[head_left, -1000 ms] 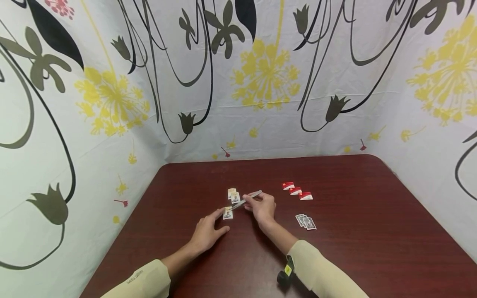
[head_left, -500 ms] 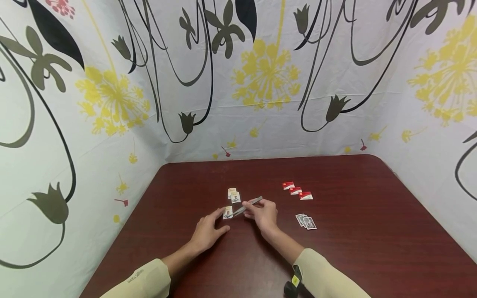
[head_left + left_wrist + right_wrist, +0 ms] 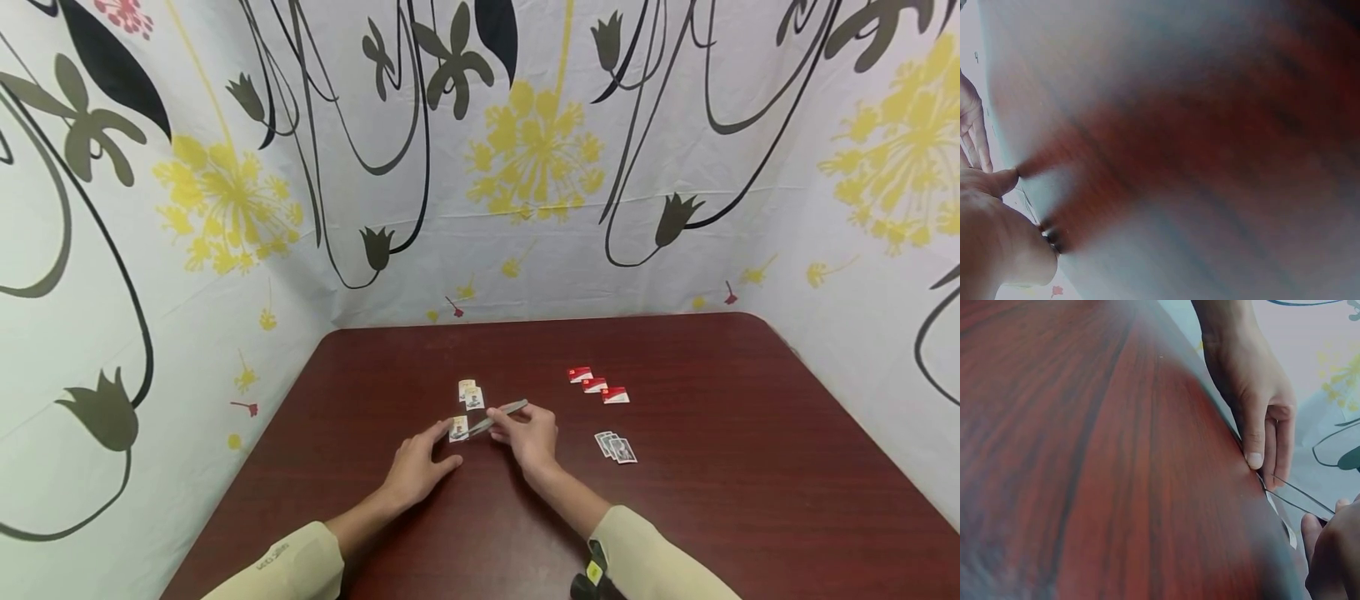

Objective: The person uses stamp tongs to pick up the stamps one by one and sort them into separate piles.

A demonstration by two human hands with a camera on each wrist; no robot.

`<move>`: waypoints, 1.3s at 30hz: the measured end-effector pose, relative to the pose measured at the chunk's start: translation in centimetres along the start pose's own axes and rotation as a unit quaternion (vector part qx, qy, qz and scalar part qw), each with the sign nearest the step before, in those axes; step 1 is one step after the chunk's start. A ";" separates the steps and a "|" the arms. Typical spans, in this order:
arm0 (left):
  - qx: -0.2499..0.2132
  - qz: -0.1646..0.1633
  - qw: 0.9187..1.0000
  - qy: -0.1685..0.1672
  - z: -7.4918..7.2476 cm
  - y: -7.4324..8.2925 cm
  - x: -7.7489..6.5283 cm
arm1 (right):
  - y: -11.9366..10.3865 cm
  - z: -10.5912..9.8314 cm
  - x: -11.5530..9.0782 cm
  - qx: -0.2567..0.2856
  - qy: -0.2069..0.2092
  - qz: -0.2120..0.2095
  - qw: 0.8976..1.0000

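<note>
A small white-and-yellow printed card (image 3: pixel 458 430) lies flat at the middle of the table. At its upper left edge rest the fingertips of my left hand (image 3: pixel 415 472), the fingers stretched out and the thumb spread to the right. My right hand (image 3: pixel 534 435) pinches metal tweezers (image 3: pixel 501 415), whose tips point down-left to the card's right edge. Seen from the right wrist, the two arms of the tweezers (image 3: pixel 1302 501) stand apart near my left hand (image 3: pixel 1254 394). Whether the tips grip the card cannot be told. The left wrist view catches part of my left hand (image 3: pixel 1007 244).
Two similar overlapping cards (image 3: pixel 474 399) lie just behind. Three red-and-white cards (image 3: pixel 595 385) form a diagonal row at the back right, and several overlapped grey cards (image 3: pixel 617 447) lie nearer. The dark red table (image 3: pixel 375 358) meets a patterned cloth (image 3: pixel 450 275) behind.
My right hand has shifted slightly right and toward me, bringing the tweezer tips from over the card to its right edge. The left hand and the cards look unmoved.
</note>
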State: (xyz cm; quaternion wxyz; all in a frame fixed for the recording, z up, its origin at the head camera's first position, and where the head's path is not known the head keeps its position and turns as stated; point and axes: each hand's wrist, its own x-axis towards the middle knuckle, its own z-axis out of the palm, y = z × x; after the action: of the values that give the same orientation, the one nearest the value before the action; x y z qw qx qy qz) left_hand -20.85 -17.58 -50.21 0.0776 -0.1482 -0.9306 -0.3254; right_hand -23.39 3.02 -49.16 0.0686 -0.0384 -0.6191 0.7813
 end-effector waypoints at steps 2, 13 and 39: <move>0.000 0.000 1.000 -0.002 0.0 0.0 0.0 | 0.1 0.0 0.0 -0.002 0.003 0.000 1.000; 0.001 -0.006 1.000 -0.005 0.0 -0.1 0.1 | 0.4 -0.1 0.0 0.016 0.021 -0.013 1.000; -0.003 -0.003 1.000 -0.001 0.1 -0.1 0.1 | 0.3 -0.3 -0.8 0.068 0.041 -0.027 0.996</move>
State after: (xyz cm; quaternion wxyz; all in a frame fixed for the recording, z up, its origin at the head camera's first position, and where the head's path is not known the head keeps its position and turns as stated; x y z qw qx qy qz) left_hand -21.00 -17.58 -50.37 0.0755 -0.1454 -0.9303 -0.3282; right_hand -22.62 3.11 -49.51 0.1175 -0.0486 -0.5617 0.8175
